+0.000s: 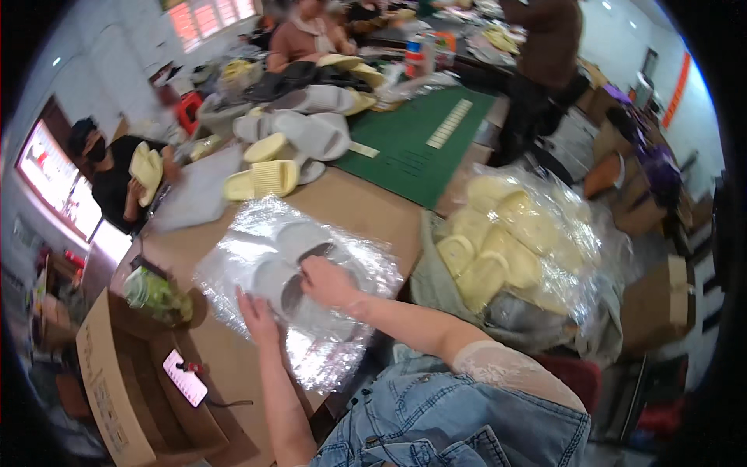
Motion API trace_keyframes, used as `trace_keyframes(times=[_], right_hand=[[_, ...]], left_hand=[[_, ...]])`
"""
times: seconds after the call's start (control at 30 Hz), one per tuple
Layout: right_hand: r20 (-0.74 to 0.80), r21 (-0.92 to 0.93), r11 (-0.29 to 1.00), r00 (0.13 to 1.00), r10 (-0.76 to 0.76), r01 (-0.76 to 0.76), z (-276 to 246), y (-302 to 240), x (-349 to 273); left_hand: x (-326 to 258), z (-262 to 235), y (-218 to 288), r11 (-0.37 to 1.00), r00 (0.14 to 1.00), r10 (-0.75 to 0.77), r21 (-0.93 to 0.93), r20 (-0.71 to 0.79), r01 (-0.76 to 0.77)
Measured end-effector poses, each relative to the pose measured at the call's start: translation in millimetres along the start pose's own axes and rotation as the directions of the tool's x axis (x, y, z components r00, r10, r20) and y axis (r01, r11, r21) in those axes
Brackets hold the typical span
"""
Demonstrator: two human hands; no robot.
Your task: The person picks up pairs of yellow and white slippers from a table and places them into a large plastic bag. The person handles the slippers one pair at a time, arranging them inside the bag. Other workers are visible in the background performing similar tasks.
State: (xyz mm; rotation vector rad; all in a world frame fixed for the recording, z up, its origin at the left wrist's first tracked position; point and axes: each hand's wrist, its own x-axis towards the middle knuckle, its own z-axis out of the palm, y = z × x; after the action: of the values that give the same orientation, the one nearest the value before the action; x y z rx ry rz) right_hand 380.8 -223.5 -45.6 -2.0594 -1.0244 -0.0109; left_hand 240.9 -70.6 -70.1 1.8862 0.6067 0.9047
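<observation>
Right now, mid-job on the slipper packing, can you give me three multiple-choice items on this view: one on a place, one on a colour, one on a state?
1. Where does the phone lie?
A. in the open cardboard box
B. on the green mat
C. on the big bag of slippers

2. What colour are the slippers in the clear bag under the hands?
A. yellow
B. grey
C. red

3. How do the hands meet that bag?
A. both off it
B. only the left touches it
C. both rest on it

Answers:
1 A, the lit phone sits on the box's floor at lower left.
2 B, the grey slippers show through the plastic, while the yellow ones fill the large sack to the right.
3 C, the left hand lies at the bag's near edge and the right hand presses on top of the slippers.
</observation>
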Motion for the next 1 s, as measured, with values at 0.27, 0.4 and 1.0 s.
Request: trace_keyframes(times=[0.27, 0.4, 1.0], right_hand=[[-0.021, -0.095, 0.995, 1.0, -0.018, 0.016, 4, 4, 1], [-0.072, -0.001, 0.996, 0.993, -0.094, 0.094, 13, 13, 0], [-0.086, 0.044, 0.991, 0.989, -0.124, 0.128, -121, -18, -16]], left_hand=[[6, 1, -7, 0.998, 0.997, 0.042, 0.05, 0.059, -0.045], [4, -4, -5, 0.998, 1.0, 0.005, 0.07, 0.008, -0.006], [9, 2, -12, 0.941, 0.954, -0.276, -0.236, -0.115, 0.244]])
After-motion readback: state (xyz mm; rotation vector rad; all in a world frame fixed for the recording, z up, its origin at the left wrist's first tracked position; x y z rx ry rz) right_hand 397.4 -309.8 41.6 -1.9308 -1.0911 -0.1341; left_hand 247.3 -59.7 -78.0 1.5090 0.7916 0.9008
